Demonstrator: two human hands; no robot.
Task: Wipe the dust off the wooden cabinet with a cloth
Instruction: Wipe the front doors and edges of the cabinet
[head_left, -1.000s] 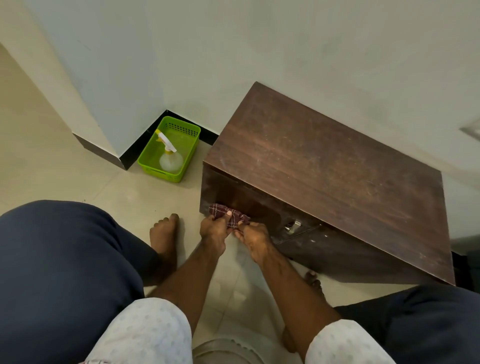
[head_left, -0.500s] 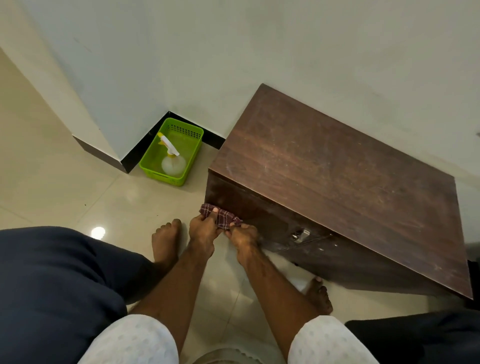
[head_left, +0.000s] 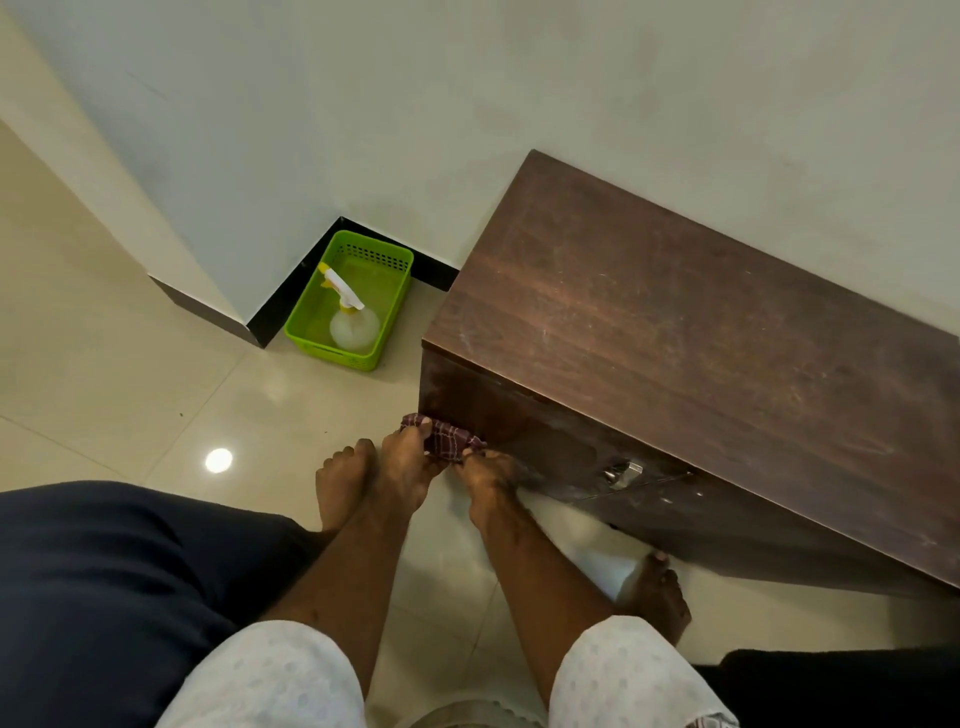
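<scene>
Pale streaks and specks lie across the top of the wooden cabinet (head_left: 675, 338), which stands against the wall toward 3 o'clock, so most of the wiping looks left to do. The dark checked cloth (head_left: 448, 439) is bunched against the front's lower corner, at the cabinet's 8 o'clock. The left hand (head_left: 408, 462) and right hand (head_left: 491, 475) both pinch it with curled fingers. The dark brown front looks dusty near its metal handle (head_left: 622, 472).

Your left hand (head_left: 402, 460) and right hand (head_left: 485, 467) both pinch the checked cloth (head_left: 445, 437) against the near left corner of the brown cabinet (head_left: 675, 332).
</scene>
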